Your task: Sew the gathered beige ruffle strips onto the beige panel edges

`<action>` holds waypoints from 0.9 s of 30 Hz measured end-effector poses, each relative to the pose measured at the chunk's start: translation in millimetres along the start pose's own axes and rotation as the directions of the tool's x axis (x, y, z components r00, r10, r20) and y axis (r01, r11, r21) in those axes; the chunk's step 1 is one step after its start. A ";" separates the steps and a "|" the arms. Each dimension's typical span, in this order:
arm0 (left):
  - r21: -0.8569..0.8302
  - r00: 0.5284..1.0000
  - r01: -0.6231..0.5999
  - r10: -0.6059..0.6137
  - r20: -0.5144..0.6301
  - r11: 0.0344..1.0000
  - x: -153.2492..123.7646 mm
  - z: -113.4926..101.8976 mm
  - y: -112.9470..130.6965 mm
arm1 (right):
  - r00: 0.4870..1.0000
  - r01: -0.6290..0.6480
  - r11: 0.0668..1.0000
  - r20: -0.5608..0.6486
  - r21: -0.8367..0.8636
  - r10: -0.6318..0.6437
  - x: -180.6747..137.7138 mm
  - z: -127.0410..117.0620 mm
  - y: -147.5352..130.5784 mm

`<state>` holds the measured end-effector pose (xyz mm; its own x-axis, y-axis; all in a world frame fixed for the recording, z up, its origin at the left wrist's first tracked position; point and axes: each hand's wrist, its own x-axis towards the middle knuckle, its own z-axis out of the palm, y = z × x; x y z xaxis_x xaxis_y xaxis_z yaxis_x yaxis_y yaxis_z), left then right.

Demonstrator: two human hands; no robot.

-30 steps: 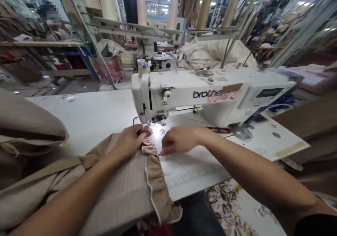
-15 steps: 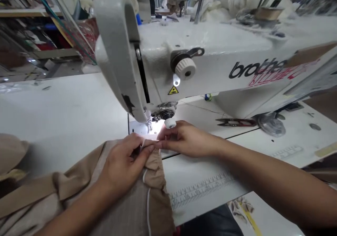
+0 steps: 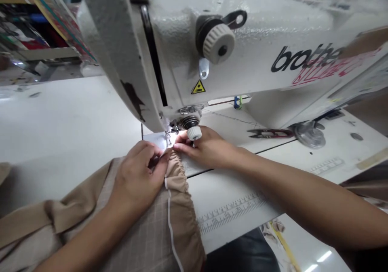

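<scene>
A tan garment (image 3: 145, 235) with a gathered ruffle edge and white piping lies on the white table, its top end right at the presser foot (image 3: 168, 138) of a white sewing machine (image 3: 242, 49). My left hand (image 3: 139, 175) presses down on the fabric, fingers curled and pinching the gathers just left of the needle. Opposite it, my right hand (image 3: 206, 146) pinches the ruffle's end, fingertips touching the left hand's.
Red thread snips (image 3: 266, 133) and a round metal disc (image 3: 309, 133) lie on the machine bed to the right. A printed ruler (image 3: 233, 211) runs along the table (image 3: 60, 118) near its front edge. Shelves with clutter stand at the far left.
The view has closed in on the machine head. Both hands have pushed the ruffle's end forward to the presser foot, and the right hand has shifted from the table onto the ruffle.
</scene>
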<state>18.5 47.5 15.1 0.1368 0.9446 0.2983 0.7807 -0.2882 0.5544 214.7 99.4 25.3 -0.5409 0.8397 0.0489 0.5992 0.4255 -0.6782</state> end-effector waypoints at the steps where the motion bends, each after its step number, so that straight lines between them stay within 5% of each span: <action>1: 0.013 1.000 -0.004 0.004 0.002 1.000 0.2 0.5 -0.8 | 1.000 0.002 1.000 -0.004 -0.005 -0.003 0.2 0.9 0.0; 20: 0.110 0.998 0.050 -0.054 0.032 0.993 1.3 1.0 -6.1 | 1.000 0.025 1.000 0.000 0.001 -0.025 1.2 -2.9 3.9; 24: 0.215 0.982 -0.155 0.173 -0.069 0.964 -4.4 -2.8 -1.1 | 0.999 0.021 1.000 -0.028 -0.018 -0.021 0.0 -0.4 3.4; 27: 0.300 0.899 -0.419 0.438 0.002 0.857 -15.0 -5.3 6.2 | 0.996 -0.012 0.998 -0.089 -0.058 0.007 -0.9 2.5 2.4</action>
<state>18.1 30.7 18.2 0.4665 0.7231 0.5095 0.7949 -0.5953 0.1170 215.1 98.8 21.8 -0.4818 0.8694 0.1094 0.6392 0.4341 -0.6348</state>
